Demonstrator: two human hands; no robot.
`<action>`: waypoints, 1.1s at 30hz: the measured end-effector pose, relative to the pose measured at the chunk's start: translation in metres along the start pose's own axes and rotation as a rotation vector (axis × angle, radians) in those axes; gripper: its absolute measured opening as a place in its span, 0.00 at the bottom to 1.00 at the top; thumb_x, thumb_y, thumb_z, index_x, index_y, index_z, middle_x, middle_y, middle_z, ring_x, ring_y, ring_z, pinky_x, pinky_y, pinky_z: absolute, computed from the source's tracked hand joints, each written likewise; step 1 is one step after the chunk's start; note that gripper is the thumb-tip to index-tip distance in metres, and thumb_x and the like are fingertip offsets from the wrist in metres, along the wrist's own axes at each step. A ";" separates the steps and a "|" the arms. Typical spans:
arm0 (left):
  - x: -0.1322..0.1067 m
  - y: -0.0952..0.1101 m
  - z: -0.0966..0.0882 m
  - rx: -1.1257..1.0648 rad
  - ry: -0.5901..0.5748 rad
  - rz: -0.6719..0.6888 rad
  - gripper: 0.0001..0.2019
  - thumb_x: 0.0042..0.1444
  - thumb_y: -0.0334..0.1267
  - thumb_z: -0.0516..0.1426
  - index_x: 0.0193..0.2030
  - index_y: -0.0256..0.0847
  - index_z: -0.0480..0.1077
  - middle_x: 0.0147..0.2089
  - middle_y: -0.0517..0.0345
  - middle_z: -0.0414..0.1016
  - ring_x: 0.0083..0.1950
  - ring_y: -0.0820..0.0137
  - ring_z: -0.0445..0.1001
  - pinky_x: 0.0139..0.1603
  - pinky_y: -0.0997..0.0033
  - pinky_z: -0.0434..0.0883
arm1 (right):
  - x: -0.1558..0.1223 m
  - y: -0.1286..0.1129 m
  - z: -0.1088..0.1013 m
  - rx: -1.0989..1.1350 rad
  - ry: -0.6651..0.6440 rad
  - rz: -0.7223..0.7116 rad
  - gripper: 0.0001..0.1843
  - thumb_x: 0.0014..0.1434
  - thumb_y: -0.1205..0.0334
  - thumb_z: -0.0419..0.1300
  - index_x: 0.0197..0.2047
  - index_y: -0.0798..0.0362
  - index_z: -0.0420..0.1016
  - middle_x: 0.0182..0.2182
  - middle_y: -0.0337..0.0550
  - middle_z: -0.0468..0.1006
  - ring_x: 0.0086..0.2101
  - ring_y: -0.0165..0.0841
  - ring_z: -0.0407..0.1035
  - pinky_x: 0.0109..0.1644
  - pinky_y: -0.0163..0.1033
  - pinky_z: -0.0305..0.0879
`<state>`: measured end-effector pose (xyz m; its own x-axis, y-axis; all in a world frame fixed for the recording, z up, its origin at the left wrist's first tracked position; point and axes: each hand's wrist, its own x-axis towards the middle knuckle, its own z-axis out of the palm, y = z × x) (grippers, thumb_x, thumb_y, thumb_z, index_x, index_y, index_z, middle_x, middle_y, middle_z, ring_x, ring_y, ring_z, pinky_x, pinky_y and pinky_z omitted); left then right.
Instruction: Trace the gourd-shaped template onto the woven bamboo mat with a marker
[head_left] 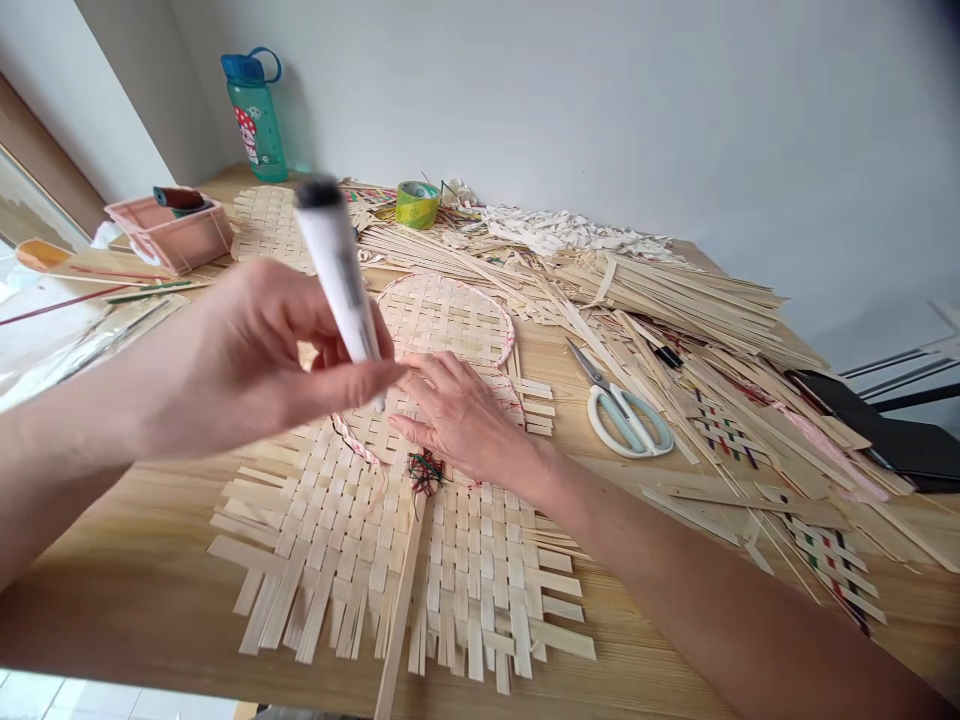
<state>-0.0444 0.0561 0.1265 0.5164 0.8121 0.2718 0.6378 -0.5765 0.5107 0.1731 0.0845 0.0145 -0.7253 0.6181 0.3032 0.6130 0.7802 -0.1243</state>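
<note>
My left hand (255,350) is raised above the table with its fingers closed round a white marker pen (339,265) that has a dark cap, its tip pointing down toward the woven work. My right hand (461,415) lies flat, fingers stretched out, on a round woven bamboo fan (450,315) with a pink-wrapped rim. Under the fan lies a square woven mat (420,560) of pale bamboo strips with loose ends. A knot of red and green thread (425,470) marks the fan's base, just below my right hand.
White-handled scissors (622,410) lie to the right of the fan. Bundles of bamboo strips (675,290) cover the back right. A green tape roll (417,203), a teal water bottle (255,115) and a pink tray (171,235) stand at the back. A dark phone (892,435) lies far right.
</note>
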 end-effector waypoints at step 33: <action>-0.052 0.042 0.075 0.382 -0.119 -0.145 0.14 0.70 0.49 0.48 0.50 0.41 0.63 0.31 0.59 0.76 0.25 0.67 0.73 0.27 0.69 0.58 | -0.013 0.053 -0.138 0.589 1.174 0.019 0.19 0.64 0.40 0.64 0.41 0.46 0.71 0.34 0.38 0.72 0.28 0.29 0.73 0.28 0.34 0.75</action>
<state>-0.0014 -0.0169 0.0725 0.4537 0.8841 0.1118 0.8631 -0.4671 0.1918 0.2580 0.1051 0.1340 0.1674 0.4116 0.8959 0.1756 0.8817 -0.4379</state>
